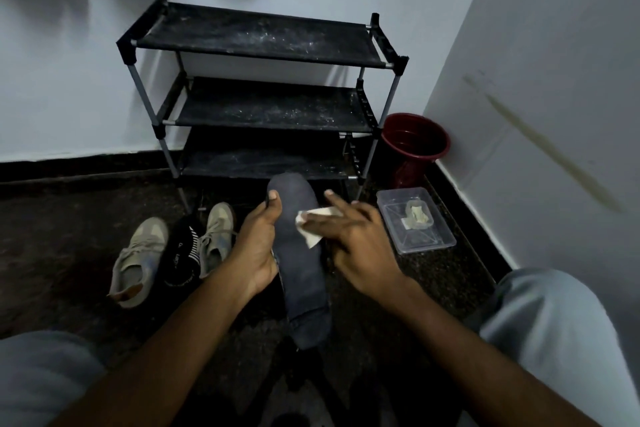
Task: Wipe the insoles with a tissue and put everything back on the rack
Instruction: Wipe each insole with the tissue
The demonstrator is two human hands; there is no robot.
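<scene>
Wiping dark insole [304, 274] with tissue [313, 234], just near of rack [259, 35].
Its left edge clamped in left hand [254, 246]; right hand [349, 246] flat, fingers straight, pressing tissue down; shoes [138, 260] on floor left.

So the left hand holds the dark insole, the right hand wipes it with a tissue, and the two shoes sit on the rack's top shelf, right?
No: the head view shows both shoes on the floor by the rack. The left hand does hold the insole; the right hand presses the tissue on it.
</scene>
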